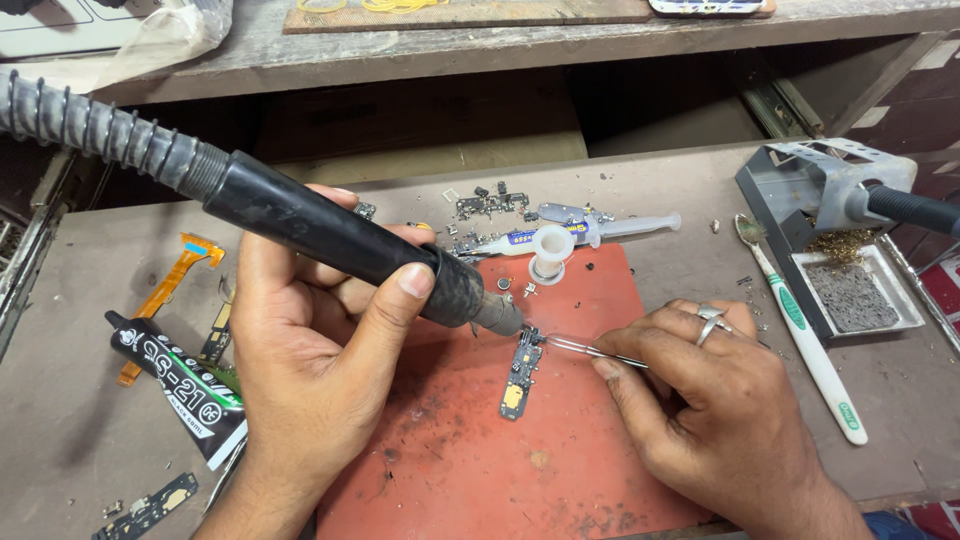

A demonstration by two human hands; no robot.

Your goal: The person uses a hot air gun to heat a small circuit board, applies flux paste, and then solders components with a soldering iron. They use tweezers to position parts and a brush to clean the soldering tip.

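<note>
My left hand point(310, 350) grips a black hot-air wand point(330, 235) with a ribbed hose, its metal nozzle point(497, 315) pointing down right at a small dark circuit board point(520, 372). That board lies on a red work mat point(560, 440). My right hand point(710, 385), with a ring on one finger, pinches metal tweezers point(585, 349) whose tips touch the top end of the board, just under the nozzle.
A syringe point(590, 230), a white spool point(551, 252) and small board parts lie behind the mat. A black glue tube point(180, 385) and orange flex cable point(165, 290) lie left. A toothbrush point(805, 335) and soldering iron stand point(835, 235) sit right.
</note>
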